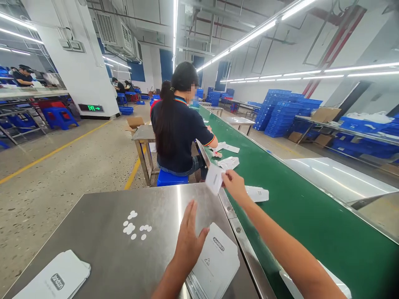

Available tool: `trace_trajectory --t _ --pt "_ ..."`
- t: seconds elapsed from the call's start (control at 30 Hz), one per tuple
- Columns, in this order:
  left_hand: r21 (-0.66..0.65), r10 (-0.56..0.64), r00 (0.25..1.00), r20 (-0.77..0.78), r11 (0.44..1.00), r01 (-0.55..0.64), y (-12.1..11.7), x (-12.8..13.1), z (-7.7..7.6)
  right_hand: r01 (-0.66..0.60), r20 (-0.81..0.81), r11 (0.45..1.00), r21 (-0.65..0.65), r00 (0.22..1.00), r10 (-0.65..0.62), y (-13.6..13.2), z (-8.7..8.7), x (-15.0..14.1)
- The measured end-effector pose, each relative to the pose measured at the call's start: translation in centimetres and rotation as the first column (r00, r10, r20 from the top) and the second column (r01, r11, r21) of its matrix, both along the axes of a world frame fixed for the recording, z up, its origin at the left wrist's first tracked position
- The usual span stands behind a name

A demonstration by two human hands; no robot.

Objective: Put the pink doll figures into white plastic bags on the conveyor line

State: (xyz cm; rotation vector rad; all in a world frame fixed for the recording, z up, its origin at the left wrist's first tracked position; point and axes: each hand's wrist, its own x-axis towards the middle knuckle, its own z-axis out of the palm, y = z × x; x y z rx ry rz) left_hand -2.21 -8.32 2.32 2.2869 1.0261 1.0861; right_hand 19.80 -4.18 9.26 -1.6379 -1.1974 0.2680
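My right hand (235,185) pinches a small white printed card (214,179) by its right edge, holding it up over the border between the steel table and the belt. My left hand (188,238) is held above the table with fingers stretched out and nothing in it. Just right of it lies a stack of white flat printed sleeves (220,259) with a dark oval logo. A second stack of white sleeves (51,276) sits at the table's lower left. Several round white stickers (129,228) are scattered between the stacks and farther back.
A green conveyor belt (289,216) runs along the right, carrying white packets (257,194). The steel table (106,211) borders it. Ahead, a co-worker (176,128) sits on a blue stool (172,177) by the belt. Blue crates (277,112) are piled farther right.
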Motion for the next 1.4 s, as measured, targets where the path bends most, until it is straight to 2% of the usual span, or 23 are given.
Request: trace_trajectory --t 0.03,0.1,0.17,0.23,0.3,0.33,0.4,0.43,0.47,0.53,0.6,0.63,0.67,0.7,0.87,1.0,1.07,1.23,1.4 --pt "0.056 0.002 1.0 -0.022 0.998 0.0 0.1 0.4 0.4 -0.079 -0.07 0.997 -0.013 0.995 0.078 -1.5 0.0 -1.5" --pt "0.174 0.001 0.998 -0.065 0.985 0.01 0.3 1.0 0.7 -0.274 -0.342 0.961 -0.028 0.906 0.248 -4.5 0.0 -4.1" --pt "0.286 -0.04 0.997 -0.068 0.956 0.058 0.6 1.3 0.6 -0.379 -0.538 0.925 -0.011 0.782 0.314 -7.0 0.2 -5.8" --pt "0.345 -0.156 0.988 -0.024 0.926 0.154 0.9 1.3 0.5 -0.423 -0.592 0.906 -0.002 0.731 0.34 -8.9 0.5 -6.3" --pt "0.291 -0.292 0.953 0.08 0.921 0.258 1.0 1.3 0.7 -0.414 -0.536 0.91 0.012 0.766 0.355 -9.8 0.6 -5.9" --pt "0.212 -0.337 0.928 0.158 0.93 0.301 1.0 1.3 0.8 -0.373 -0.467 0.927 0.027 0.815 0.342 -10.0 0.5 -5.4" --pt "-0.025 -0.348 0.87 0.349 0.925 0.38 1.0 1.4 1.3 -0.238 -0.293 0.969 0.071 0.923 0.248 -9.7 -0.2 -4.4" --pt "-0.155 -0.324 0.834 0.446 0.89 0.429 1.0 1.6 1.4 -0.19 -0.215 0.978 0.081 0.955 0.204 -9.3 -0.8 -3.9" --pt "-0.276 -0.284 0.794 0.538 0.83 0.485 1.2 1.7 1.5 -0.186 -0.157 0.98 0.066 0.968 0.195 -8.9 -1.4 -3.5" --pt "-0.449 -0.182 0.692 0.699 0.642 0.622 1.8 1.9 1.5 -0.258 -0.093 0.966 -0.015 0.962 0.256 -7.9 -3.0 -3.1" --pt "-0.512 -0.086 0.601 0.795 0.438 0.739 2.6 1.8 1.1 -0.295 -0.049 0.953 -0.071 0.955 0.292 -7.0 -4.5 -3.2" --pt "-0.521 -0.053 0.575 0.816 0.362 0.773 3.0 1.7 0.7 -0.273 -0.019 0.959 -0.075 0.962 0.273 -6.6 -5.2 -3.4" --pt "-0.528 -0.032 0.564 0.825 0.313 0.79 3.4 1.5 0.4 -0.235 0.013 0.97 -0.063 0.972 0.236 -6.3 -5.7 -3.7" --pt "-0.536 -0.019 0.564 0.826 0.286 0.795 3.7 1.3 0.0 -0.203 0.039 0.978 -0.05 0.978 0.205 -6.1 -6.2 -4.1" --pt "-0.551 0.043 0.56 0.827 0.254 0.795 4.2 0.7 -1.4 -0.2 0.008 0.98 -0.019 0.98 0.2 -6.0 -7.0 -5.8" --pt "-0.533 0.109 0.522 0.846 0.237 0.813 4.7 0.3 -1.5 -0.195 -0.194 0.981 -0.025 0.963 0.187 -6.0 -7.2 -5.5" --pt "-0.528 0.143 0.509 0.849 0.234 0.816 5.1 0.1 -1.4 -0.116 -0.259 0.993 0.004 0.959 0.113 -5.7 -7.8 -4.5" --pt "-0.527 0.204 0.488 0.849 0.255 0.811 6.0 -0.2 -1.8 0.143 -0.138 0.986 -0.084 0.979 -0.153 -5.3 -10.0 -1.3" --pt "-0.539 0.224 0.494 0.84 0.253 0.803 6.1 0.0 -2.2 0.165 -0.044 0.978 -0.129 0.984 -0.172 -5.4 -10.3 -1.1"
